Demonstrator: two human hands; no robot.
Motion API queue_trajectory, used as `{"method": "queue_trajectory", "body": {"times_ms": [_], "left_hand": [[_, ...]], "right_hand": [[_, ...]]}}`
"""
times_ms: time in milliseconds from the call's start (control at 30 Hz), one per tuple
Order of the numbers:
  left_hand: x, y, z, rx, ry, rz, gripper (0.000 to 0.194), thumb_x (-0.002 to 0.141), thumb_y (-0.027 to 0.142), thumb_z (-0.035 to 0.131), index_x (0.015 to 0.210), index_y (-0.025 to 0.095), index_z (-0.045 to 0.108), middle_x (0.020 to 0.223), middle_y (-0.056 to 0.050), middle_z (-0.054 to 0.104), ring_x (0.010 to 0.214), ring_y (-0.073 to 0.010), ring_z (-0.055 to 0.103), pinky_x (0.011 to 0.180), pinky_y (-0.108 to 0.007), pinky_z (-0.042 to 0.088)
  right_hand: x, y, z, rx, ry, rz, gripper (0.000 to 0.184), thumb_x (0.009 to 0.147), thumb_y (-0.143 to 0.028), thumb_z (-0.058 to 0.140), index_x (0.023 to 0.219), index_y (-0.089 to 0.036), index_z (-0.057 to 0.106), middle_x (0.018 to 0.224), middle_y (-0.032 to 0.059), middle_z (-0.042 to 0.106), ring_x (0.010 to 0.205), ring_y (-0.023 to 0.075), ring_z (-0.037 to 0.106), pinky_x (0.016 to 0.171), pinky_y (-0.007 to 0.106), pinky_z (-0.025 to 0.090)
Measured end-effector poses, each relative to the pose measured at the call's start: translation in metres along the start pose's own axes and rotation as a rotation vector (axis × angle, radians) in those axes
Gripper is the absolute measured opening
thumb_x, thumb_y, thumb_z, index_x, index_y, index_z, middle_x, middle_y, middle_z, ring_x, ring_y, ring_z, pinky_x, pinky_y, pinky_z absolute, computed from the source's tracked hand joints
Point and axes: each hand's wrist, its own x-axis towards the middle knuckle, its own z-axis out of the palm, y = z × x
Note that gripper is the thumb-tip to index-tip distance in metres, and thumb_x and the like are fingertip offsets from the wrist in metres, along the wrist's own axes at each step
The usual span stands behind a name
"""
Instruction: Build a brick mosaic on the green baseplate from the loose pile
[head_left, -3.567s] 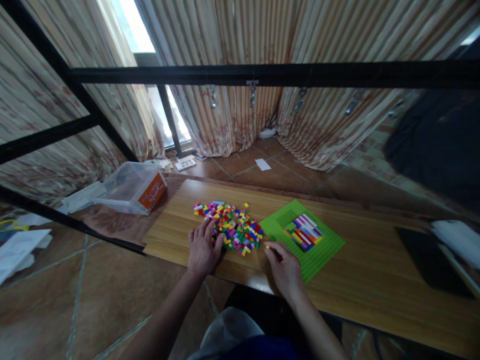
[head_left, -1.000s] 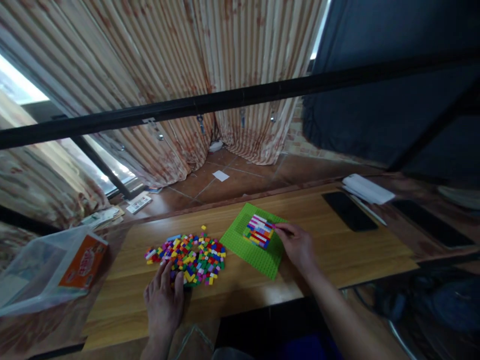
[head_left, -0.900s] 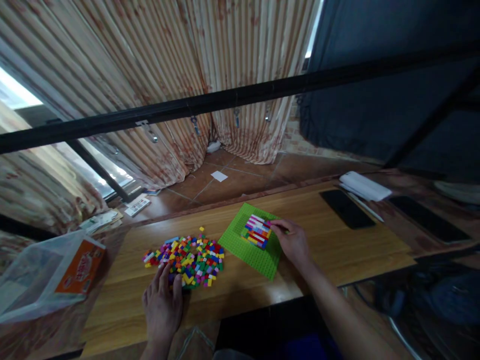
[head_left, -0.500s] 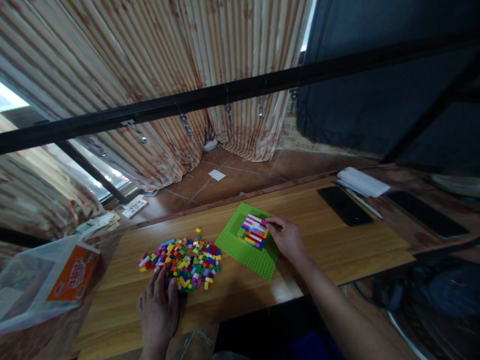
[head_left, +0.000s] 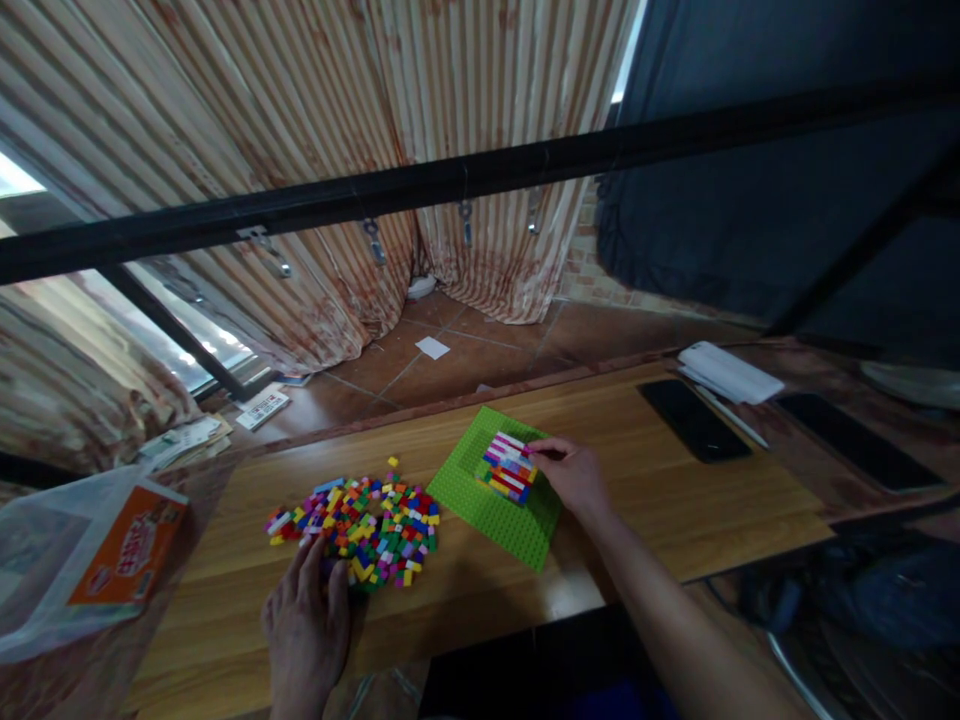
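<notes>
A green baseplate (head_left: 517, 538) lies on the wooden table, with a block of stacked toy bricks (head_left: 510, 466) in several colours built on it. My right hand (head_left: 571, 474) is at the right edge of that block, thumb and forefinger pinched on a small magenta brick (head_left: 526, 450). To the left of the baseplate spreads a pile of loose bricks (head_left: 375, 530). My left hand (head_left: 306, 610) rests on the table at the pile's near left edge, fingers stretched out and thumb apart, its fingertips touching the nearest bricks.
A black phone (head_left: 694, 420), a white stylus (head_left: 731, 415) and a white case-like object (head_left: 731, 372) lie to the right. Beyond them is another dark flat device (head_left: 859, 440). A clear plastic bin (head_left: 45, 570) with an orange label stands left of the table (head_left: 202, 640). A black bar (head_left: 315, 205) crosses ahead.
The view has shifted slightly. My right thumb and forefinger stay at the block's right edge, shifted slightly. My left hand stays beside the loose bricks.
</notes>
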Motion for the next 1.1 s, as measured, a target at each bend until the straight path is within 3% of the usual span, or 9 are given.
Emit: {"method": "queue_trajectory", "body": {"times_ms": [167,567,867,1000,1100], "left_hand": [[0.0,0.001,0.001,0.016,0.011,-0.004,0.05,0.096,0.045,0.031,0.134,0.018,0.049,0.138,-0.014,0.054,0.122,-0.0323,0.054,0.097,-0.05,0.044],[-0.001,-0.002,0.003,0.019,0.02,0.013,0.051,0.095,0.046,0.033,0.134,0.018,0.048,0.139,-0.014,0.053,0.122,-0.0312,0.054,0.098,-0.048,0.043],[-0.001,0.004,-0.001,0.029,0.006,-0.03,0.051,0.095,0.046,0.032,0.134,0.018,0.049,0.139,-0.013,0.053,0.121,-0.0303,0.054,0.098,-0.046,0.04],[-0.001,0.007,-0.001,0.018,-0.001,-0.053,0.053,0.095,0.047,0.031,0.133,0.015,0.051,0.139,-0.015,0.053,0.121,-0.0309,0.053,0.1,-0.047,0.039],[-0.002,0.009,-0.001,0.013,0.005,-0.062,0.052,0.095,0.046,0.033,0.132,0.015,0.052,0.139,-0.015,0.054,0.12,-0.031,0.053,0.101,-0.047,0.038]], "right_hand": [[0.004,0.001,-0.002,0.018,-0.027,0.076,0.019,0.069,-0.034,0.066,0.08,-0.023,0.077,0.079,0.0031,0.075,0.073,0.0199,0.068,0.071,0.034,0.052],[0.007,0.012,0.001,0.038,-0.013,0.078,0.02,0.066,-0.036,0.069,0.079,-0.023,0.077,0.079,0.0032,0.075,0.071,0.0188,0.067,0.069,0.032,0.051],[0.006,0.011,-0.007,0.199,-0.063,0.096,0.034,0.061,-0.044,0.076,0.085,-0.02,0.076,0.076,0.0032,0.073,0.068,0.0169,0.063,0.067,0.032,0.05],[-0.005,0.013,-0.025,0.408,0.103,0.123,0.043,0.061,-0.047,0.077,0.094,-0.019,0.073,0.086,0.0047,0.073,0.075,0.0175,0.065,0.072,0.034,0.051],[-0.02,0.017,-0.035,0.384,0.167,0.101,0.041,0.065,-0.046,0.075,0.095,-0.018,0.071,0.09,0.0057,0.072,0.08,0.018,0.065,0.075,0.034,0.052]]}}
